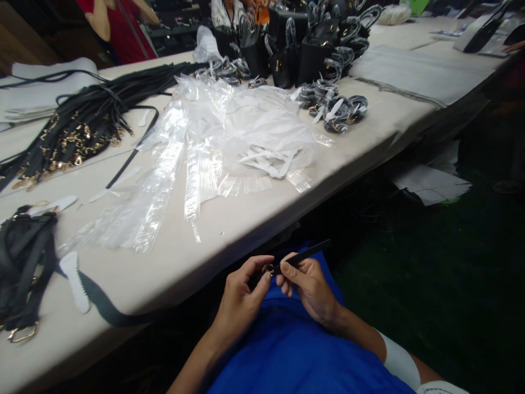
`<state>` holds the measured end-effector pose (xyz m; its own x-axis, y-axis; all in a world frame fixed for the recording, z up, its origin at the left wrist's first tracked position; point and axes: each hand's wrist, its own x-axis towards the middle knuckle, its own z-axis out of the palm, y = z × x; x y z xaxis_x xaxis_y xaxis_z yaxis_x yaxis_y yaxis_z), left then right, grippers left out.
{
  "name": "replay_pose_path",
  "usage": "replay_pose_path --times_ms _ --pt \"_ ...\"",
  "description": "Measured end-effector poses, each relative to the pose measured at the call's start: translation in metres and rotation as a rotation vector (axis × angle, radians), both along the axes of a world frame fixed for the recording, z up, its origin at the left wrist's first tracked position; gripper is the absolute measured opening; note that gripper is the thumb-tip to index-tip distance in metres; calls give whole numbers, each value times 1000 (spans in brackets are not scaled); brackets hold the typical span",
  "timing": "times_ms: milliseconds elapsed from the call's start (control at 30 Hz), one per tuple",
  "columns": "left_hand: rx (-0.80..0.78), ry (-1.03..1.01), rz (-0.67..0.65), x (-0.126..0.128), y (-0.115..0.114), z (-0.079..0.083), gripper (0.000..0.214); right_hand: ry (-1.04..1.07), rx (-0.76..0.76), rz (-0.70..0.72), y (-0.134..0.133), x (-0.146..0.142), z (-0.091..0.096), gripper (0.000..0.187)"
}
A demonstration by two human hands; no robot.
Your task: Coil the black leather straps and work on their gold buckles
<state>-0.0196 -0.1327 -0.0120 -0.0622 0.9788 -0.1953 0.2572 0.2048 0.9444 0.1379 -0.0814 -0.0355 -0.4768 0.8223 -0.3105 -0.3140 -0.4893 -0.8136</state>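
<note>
Over the blue cloth on my lap, my left hand [246,284] pinches the gold buckle [268,268] of a black strap. Close beside it, my right hand [305,282] grips the black strap [309,251] between thumb and fingers, and its free end points up to the right. Both hands are below the table's front edge and nearly touch each other. At the table's left, a dark strap [106,306] hangs over the edge, next to a white toothed strip [76,282] and a bundle of black straps [28,268] with gold rings.
Clear plastic sleeves [156,186] and a white plastic bag [266,126] cover the middle of the table [229,235]. Behind them stand several black handbags [283,49] and wrapped coiled straps [340,109]. Long black straps [82,126] lie at left. A person in red [123,27] is across the table.
</note>
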Motion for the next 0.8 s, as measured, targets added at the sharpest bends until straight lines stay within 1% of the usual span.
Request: replay_pose_path --times_ms 67,167,300,500,567,667,800 --pt "12 72 -25 -2 0 2 25 -59 101 -13 -1 0 1 27" --pt "27 157 -40 -4 -2 4 25 -129 206 -3 -3 0 3 26" --pt "86 208 -58 -7 -3 3 26 -163 348 -7 -5 -1 3 20" --pt "260 244 -82 -9 -8 -2 34 -148 583 -22 -13 -2 2 12" --pt "328 265 -78 -8 -10 -3 35 -128 623 -46 -17 -2 2 9" --pt "419 301 -58 -5 -12 -4 37 -96 664 -76 -20 -4 1 10" --pt "486 336 -21 -1 -13 -2 36 -98 800 -91 -18 -5 5 11"
